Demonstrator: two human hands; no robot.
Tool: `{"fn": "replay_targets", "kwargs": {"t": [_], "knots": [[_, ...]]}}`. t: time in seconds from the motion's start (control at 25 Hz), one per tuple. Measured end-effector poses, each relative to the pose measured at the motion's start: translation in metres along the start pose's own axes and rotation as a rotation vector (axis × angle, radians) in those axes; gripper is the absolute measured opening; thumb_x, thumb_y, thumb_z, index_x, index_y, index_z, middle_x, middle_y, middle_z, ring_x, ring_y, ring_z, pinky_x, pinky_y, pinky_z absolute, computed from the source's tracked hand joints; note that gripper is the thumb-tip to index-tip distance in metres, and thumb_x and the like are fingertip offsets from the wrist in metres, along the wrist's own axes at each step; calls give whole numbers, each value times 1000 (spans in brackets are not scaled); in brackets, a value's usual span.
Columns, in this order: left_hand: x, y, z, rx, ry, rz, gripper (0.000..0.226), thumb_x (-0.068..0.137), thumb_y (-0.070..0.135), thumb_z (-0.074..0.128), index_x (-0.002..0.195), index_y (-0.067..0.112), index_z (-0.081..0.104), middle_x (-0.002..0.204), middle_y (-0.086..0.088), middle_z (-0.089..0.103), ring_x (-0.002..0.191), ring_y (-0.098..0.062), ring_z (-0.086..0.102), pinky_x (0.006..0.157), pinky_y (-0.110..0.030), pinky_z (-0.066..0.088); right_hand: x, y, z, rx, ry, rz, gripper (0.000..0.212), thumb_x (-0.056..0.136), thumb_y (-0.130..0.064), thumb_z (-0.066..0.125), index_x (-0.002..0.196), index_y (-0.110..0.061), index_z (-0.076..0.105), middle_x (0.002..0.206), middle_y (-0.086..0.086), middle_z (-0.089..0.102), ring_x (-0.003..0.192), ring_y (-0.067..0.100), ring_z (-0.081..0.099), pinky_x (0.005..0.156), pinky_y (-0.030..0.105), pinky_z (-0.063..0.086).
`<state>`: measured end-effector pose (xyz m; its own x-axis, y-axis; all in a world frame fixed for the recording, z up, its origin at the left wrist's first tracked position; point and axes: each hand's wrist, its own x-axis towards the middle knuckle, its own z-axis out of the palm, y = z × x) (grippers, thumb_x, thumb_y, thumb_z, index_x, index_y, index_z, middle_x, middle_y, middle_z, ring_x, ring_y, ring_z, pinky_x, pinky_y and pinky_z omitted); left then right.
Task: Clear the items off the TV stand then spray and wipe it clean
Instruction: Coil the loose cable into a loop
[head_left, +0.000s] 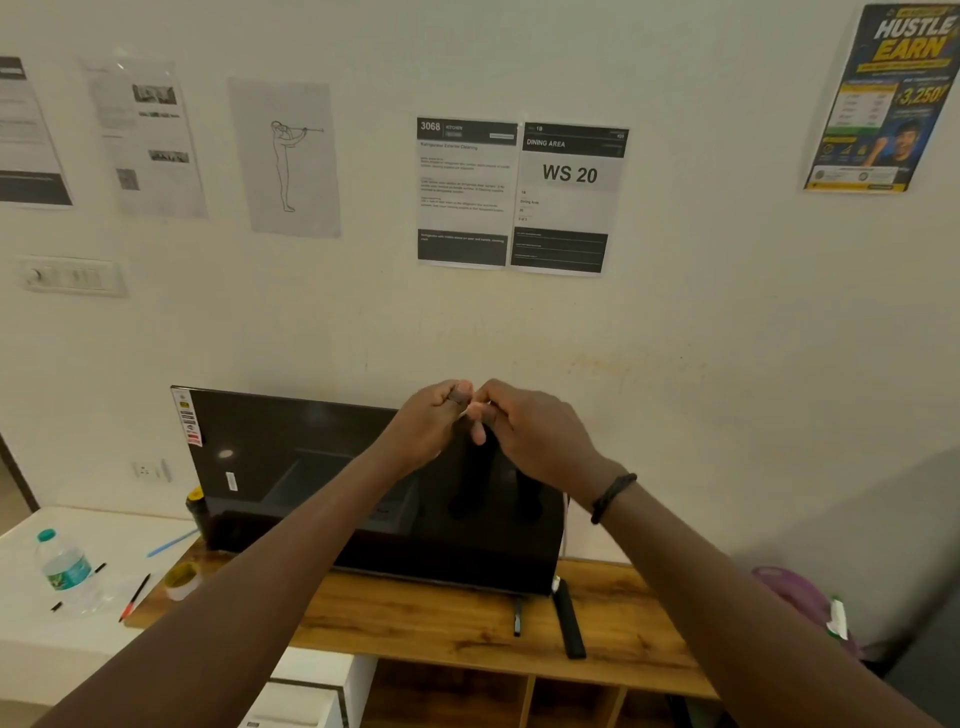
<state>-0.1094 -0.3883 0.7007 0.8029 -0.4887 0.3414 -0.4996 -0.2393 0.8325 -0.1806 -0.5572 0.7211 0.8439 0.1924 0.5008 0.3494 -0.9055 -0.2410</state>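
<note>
Shows clearing barely begun: wood-grain brown TV stand (415, 623), unsprayed and unwiped, bearing black flat television (291, 467), slim black remote (569, 618) and small yellow-lidded jar (182, 579), with left hand (426, 423) and right hand (535, 431) meeting above it, curled fingertips (478, 431) seemingly pinching a tiny pale scrap (465, 411) too small to identify.

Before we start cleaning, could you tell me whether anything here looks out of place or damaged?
Nothing looks spilled or broken. Pens lie scattered on the white table, and the remote lies askew on the TV stand.
</note>
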Motion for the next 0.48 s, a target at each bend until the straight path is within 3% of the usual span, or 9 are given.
{"fn": "replay_targets", "kwargs": {"t": [0.12, 0.28, 0.36, 0.48], "knots": [[-5, 0, 1, -229, -158, -65, 56, 109, 53, 30, 91, 15, 68, 55, -1, 53, 44, -12, 38, 45, -20, 34, 12, 13, -15, -38, 58, 21, 19, 106, -40, 51, 110, -26, 63, 73, -14, 56, 60, 3, 51, 55, 24, 38], [-8, 6, -5, -646, -341, -21, 43, 110, 47, 37, 94, 16, 62, 60, -1, 42, 41, -11, 27, 40, -20, 30, 12, 24, -9, 153, 117, 87, 24, 106, -39, 51, 111, -23, 67, 85, -4, 70, 70, 15, 61, 63, 32, 51], [-6, 9, -4, -761, -267, 17, 39, 110, 45, 39, 101, 15, 63, 72, -6, 57, 40, -10, 33, 42, -20, 33, 5, 21, 9, 234, 123, 143, 23, 108, -34, 50, 115, -23, 69, 85, -4, 69, 66, 12, 59, 62, 29, 47], [1, 15, 1, -803, -89, 35, 39, 110, 40, 37, 118, 8, 58, 113, -16, 74, 47, -13, 53, 47, -22, 43, -5, 10, 38, 320, 57, 220, 25, 109, -29, 48, 126, -24, 66, 81, -7, 66, 60, 8, 53, 60, 31, 46]]}}
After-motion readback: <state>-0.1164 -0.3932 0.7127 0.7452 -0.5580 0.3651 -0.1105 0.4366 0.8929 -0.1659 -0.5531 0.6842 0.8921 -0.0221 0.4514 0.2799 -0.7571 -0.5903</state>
